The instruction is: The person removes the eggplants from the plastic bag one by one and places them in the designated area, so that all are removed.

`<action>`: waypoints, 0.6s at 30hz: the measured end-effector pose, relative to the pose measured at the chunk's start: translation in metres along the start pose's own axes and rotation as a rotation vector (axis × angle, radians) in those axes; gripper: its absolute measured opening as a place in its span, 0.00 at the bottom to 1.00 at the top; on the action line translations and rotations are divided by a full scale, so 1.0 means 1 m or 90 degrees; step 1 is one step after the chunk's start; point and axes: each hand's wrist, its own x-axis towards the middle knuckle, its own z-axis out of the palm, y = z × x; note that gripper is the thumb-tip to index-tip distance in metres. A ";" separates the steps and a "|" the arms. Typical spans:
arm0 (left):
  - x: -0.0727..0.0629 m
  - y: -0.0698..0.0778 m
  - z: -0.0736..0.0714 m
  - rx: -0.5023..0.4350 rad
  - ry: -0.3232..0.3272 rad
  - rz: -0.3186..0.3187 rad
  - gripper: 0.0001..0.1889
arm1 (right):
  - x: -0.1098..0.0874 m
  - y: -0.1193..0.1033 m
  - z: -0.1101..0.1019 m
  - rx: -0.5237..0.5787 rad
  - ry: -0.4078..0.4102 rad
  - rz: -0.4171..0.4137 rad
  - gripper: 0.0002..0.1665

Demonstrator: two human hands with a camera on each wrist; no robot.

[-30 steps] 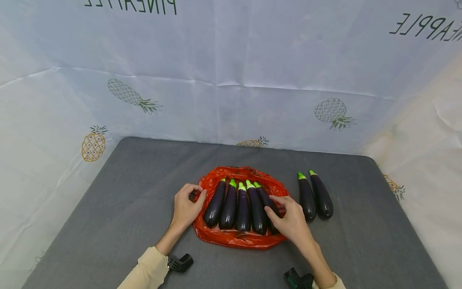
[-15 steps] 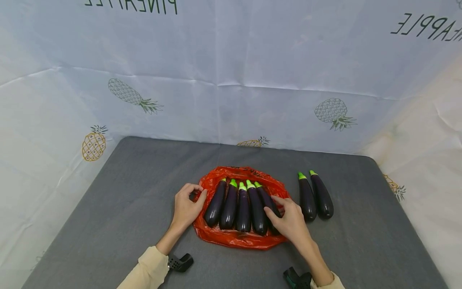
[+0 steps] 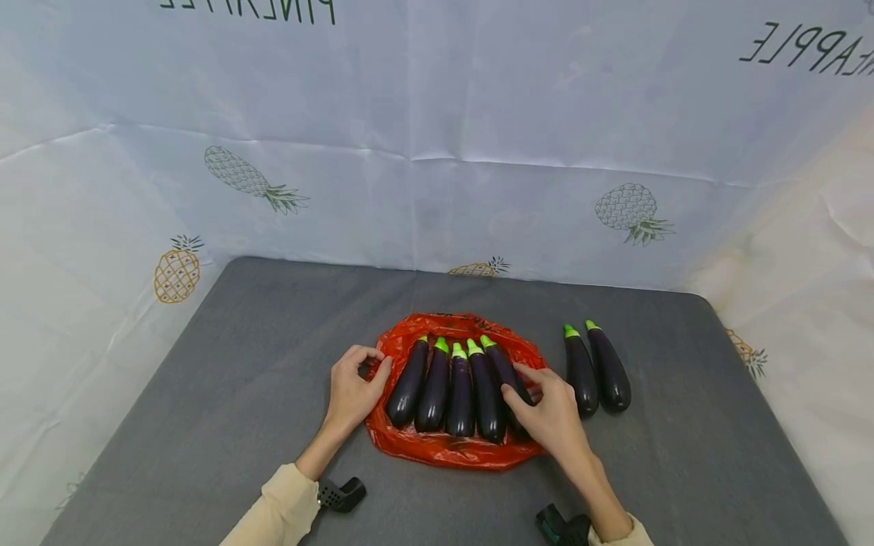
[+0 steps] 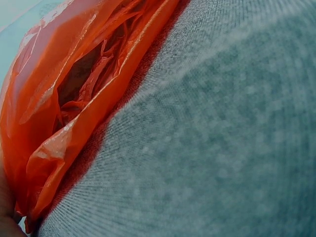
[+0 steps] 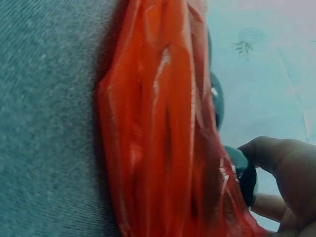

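Several dark purple eggplants (image 3: 460, 398) with green stem ends lie side by side in an opened red plastic bag (image 3: 444, 453), in the head view. At the bag's left rim, my left hand (image 3: 351, 390) pinches the plastic between thumb and fingers. My right hand (image 3: 553, 413) holds the rightmost eggplant (image 3: 503, 368) in the bag, thumb on one side and fingers on the other. In the right wrist view the thumb (image 5: 269, 150) touches that eggplant's rounded end (image 5: 242, 170), partly hidden by the bag. Only the bag's folded edge (image 4: 94, 103) and a bit of hand show in the left wrist view.
Two more eggplants (image 3: 592, 371) lie on the grey table (image 3: 683, 455), right of the bag and close to my right hand. Behind the table hangs a pale cloth (image 3: 478, 98) printed with pineapples. Dark wrist-worn devices (image 3: 344, 497) sit below both hands.
The rightmost eggplant in the bag has shifted slightly away from me, its stem end now a little farther back. My right hand moved slightly with it; my left hand stays at the rim.
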 end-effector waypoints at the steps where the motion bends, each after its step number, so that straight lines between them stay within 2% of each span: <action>1: 0.000 0.000 0.000 0.000 0.000 0.001 0.05 | 0.000 -0.001 0.000 0.004 0.000 0.001 0.24; 8: 0.000 0.000 0.000 0.000 0.002 0.006 0.05 | 0.000 -0.005 -0.008 0.036 0.020 0.017 0.25; 18: -0.001 0.001 0.000 -0.001 0.001 0.005 0.05 | 0.003 0.002 -0.027 0.047 0.102 0.005 0.25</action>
